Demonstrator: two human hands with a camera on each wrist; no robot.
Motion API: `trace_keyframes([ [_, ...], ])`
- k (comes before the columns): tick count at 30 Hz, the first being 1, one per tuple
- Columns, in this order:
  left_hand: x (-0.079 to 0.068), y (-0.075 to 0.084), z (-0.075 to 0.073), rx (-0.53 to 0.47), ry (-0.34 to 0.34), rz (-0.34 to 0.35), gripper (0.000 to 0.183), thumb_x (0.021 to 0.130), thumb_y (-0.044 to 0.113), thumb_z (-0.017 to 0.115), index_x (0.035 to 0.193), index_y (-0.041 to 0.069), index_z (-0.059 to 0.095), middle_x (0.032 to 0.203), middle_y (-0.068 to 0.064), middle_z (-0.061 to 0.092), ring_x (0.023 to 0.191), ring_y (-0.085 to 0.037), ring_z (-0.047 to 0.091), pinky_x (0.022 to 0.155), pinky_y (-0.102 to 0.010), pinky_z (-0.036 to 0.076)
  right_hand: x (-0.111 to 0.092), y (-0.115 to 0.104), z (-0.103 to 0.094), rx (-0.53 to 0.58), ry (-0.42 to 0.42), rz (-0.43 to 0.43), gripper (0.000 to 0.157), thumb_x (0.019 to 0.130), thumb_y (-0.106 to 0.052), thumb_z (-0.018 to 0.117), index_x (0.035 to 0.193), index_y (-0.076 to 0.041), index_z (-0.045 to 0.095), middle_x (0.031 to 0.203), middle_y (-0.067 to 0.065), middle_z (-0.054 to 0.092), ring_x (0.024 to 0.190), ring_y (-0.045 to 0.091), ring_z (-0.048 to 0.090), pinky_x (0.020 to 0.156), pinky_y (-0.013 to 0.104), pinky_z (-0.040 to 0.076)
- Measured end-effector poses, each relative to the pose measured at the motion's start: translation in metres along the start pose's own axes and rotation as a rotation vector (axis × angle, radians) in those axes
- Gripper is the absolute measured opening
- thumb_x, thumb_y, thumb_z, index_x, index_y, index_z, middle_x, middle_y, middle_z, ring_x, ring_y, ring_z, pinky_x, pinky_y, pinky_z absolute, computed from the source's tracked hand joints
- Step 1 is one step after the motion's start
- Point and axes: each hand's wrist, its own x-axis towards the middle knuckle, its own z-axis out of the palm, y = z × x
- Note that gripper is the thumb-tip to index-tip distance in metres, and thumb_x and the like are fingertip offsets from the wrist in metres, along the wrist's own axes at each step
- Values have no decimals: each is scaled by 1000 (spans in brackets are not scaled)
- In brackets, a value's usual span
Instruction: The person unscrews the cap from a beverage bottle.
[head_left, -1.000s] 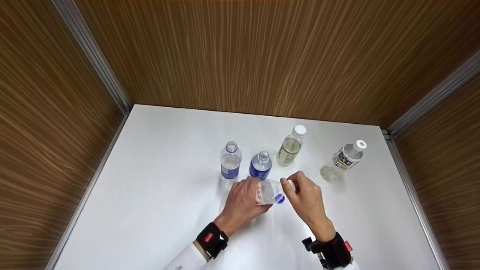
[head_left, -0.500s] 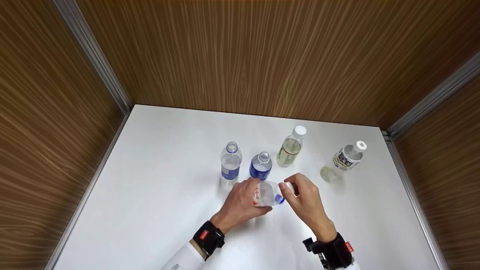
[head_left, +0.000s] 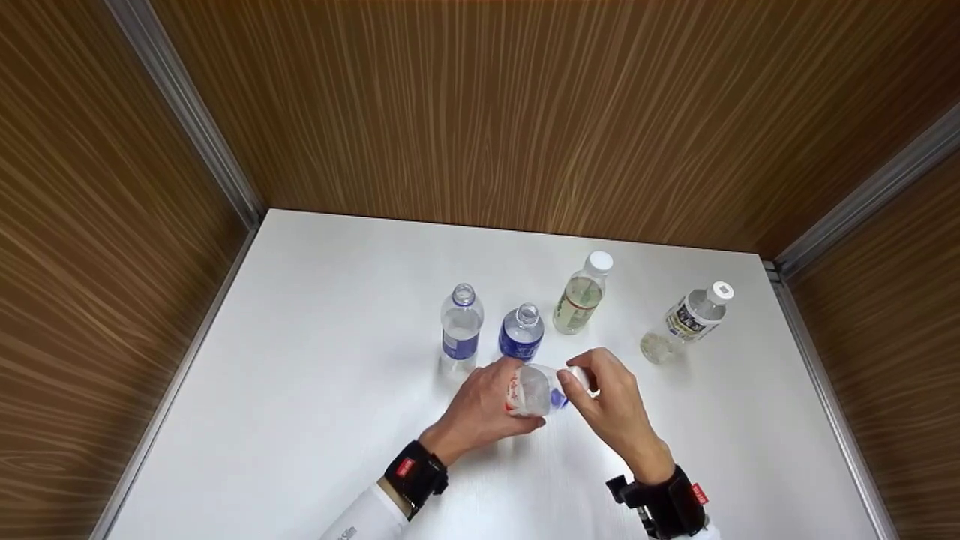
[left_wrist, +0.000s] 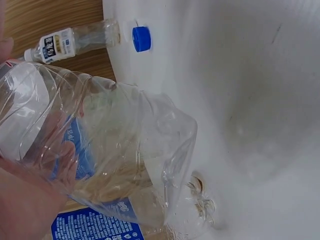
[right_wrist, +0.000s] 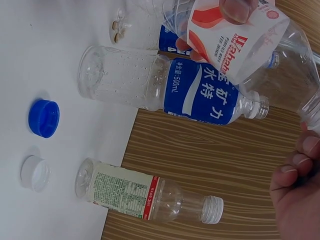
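Observation:
My left hand (head_left: 480,409) grips a clear plastic water bottle (head_left: 531,391) with a white and red label, tilted so its neck points right. At that neck, the thumb and fingers of my right hand (head_left: 611,397) pinch a white cap (head_left: 579,375). The right wrist view shows the bottle's red-lettered label (right_wrist: 235,45) and the right fingertips close by the mouth. A loose blue cap (right_wrist: 43,118) and a loose white cap (right_wrist: 35,172) lie on the table. From the head, the blue cap shows through the held bottle.
Two uncapped blue-label bottles stand behind my left hand, a taller one (head_left: 460,341) and a shorter one (head_left: 520,341). Farther back is a white-capped green-label bottle (head_left: 579,300). Another white-capped bottle (head_left: 688,319) stands at right. Wooden walls (head_left: 487,112) enclose the white table (head_left: 322,315).
My left hand and the held bottle have moved slightly down and left, and the bottle's base has turned more toward the head camera. My right hand has shifted slightly down, staying at its neck.

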Motion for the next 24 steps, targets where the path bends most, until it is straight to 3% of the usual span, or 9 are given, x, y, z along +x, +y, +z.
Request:
trace_keyframes([
  [7, -1, -1, -2, -54, -35, -5, 73, 64, 46, 86, 121, 16, 51, 99, 8, 61, 84, -4, 57, 73, -21, 47, 0, 2, 0, 24, 4, -73, 19, 92, -20, 65, 96, -2, 61, 77, -1, 51, 61, 16, 44, 56, 18, 33],
  [15, -2, 0, -3, -98, -81, -53, 69, 64, 47, 86, 118, 19, 52, 95, 11, 60, 82, -3, 57, 70, -21, 47, 0, -2, 1, 3, -7, -56, 23, 96, -26, 59, 96, -3, 61, 76, -3, 47, 65, 9, 40, 57, 20, 32],
  [20, -3, 3, 1, 8, -47, -23, 66, 64, 51, 84, 113, 17, 53, 90, 11, 59, 77, -3, 56, 66, -19, 46, 0, -5, 2, -230, 100, 52, 10, 86, -19, 62, 79, -12, 60, 61, -10, 43, 53, 4, 36, 45, 23, 28],
  [24, -3, 5, 4, 162, 24, 33, 67, 66, 56, 81, 112, 14, 54, 90, 9, 59, 76, -5, 56, 66, -21, 46, -1, -6, 2, -391, 144, 158, 14, 80, -22, 65, 70, -16, 56, 49, -13, 36, 43, 3, 28, 39, 26, 22],
])
